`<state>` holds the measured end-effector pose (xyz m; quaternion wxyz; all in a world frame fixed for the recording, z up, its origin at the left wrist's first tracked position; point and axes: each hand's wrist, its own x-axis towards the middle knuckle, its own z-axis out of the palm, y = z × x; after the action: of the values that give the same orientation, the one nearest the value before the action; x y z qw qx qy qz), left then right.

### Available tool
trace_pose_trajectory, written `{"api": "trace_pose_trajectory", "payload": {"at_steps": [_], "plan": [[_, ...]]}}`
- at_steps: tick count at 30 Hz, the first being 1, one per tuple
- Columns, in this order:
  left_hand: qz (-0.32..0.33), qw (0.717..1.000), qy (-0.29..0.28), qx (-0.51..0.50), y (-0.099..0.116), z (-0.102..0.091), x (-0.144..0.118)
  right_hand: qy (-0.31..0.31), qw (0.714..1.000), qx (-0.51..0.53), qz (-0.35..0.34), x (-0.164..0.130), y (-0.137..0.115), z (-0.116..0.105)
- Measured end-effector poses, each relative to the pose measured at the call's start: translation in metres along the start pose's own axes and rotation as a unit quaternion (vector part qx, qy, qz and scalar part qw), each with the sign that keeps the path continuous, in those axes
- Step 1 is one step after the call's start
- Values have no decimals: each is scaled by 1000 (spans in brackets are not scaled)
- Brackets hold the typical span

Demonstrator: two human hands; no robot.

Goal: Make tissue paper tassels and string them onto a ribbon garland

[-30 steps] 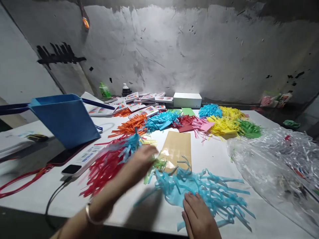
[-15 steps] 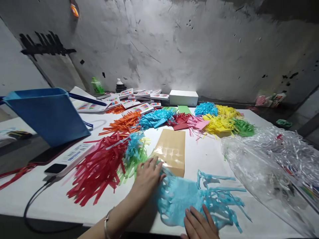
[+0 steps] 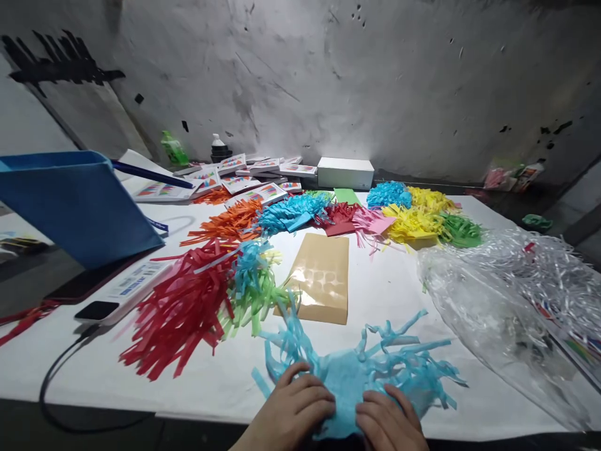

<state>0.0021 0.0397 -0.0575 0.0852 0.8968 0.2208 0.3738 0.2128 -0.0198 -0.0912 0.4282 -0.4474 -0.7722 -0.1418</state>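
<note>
A light blue tissue-paper tassel is spread at the table's near edge, a plain band in the middle and cut strips fanning to both sides. My left hand has its curled fingers over the band's left part. On the right part, my right hand grips the paper, fingers close together. Both thumbs are hidden. Just beyond lies a tan cardboard envelope with glossy clear round stickers on it. Left of it are a red tassel, a light green tassel and a smaller blue one.
Orange, blue, red, pink, yellow and green tassels line the back, before printed packets and a white box. Clear plastic and silver strips lie right. At left stand a blue holder and a cabled white device.
My left hand has come back toward me from beside the envelope onto the tassel's left part. The left strips now fan outward. My right hand has shifted slightly, and the view has tilted down.
</note>
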Motion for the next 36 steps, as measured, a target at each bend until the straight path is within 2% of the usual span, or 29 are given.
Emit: {"api": "trace_pose_trajectory", "payload": {"at_steps": [4, 8, 11, 18, 20, 22, 24, 26, 29, 32, 34, 36], "plan": [[-106, 994, -14, -17, 6, -6, 6, -42, 998, 17, 32, 28, -2, 0], [-141, 989, -27, 20, 7, -9, 12, -84, 995, 44, 39, 43, 2, -1], [-172, 982, -67, 39, 3, -10, 13, -89, 993, 49, 55, 45, 8, -1], [-245, 949, -131, 147, -6, 2, 25, -79, 989, -73, 101, 56, 10, 16], [-244, 943, -133, 184, -7, 6, 27, -72, 986, -102, 111, 61, 9, 16], [-237, 942, -129, 199, -9, 9, 28, -51, 989, -107, 91, 65, 9, 12], [-234, 943, -127, 201, -10, 9, 28, -45, 996, -66, 35, 66, 10, 4], [-236, 945, -126, 189, -10, 6, 28, -68, 997, -16, -26, 63, 12, -5], [-224, 957, -76, 165, -6, -3, 28, -102, 992, -11, -71, 57, 14, -13], [-131, 981, -18, 145, 0, -8, 23, -85, 992, -27, -93, 51, 13, -14], [-63, 990, -23, 121, 4, -8, 17, -67, 992, -31, -102, 48, 11, -14], [-38, 994, -45, 97, 6, -6, 9, -65, 991, -34, -113, 43, 8, -15]]}}
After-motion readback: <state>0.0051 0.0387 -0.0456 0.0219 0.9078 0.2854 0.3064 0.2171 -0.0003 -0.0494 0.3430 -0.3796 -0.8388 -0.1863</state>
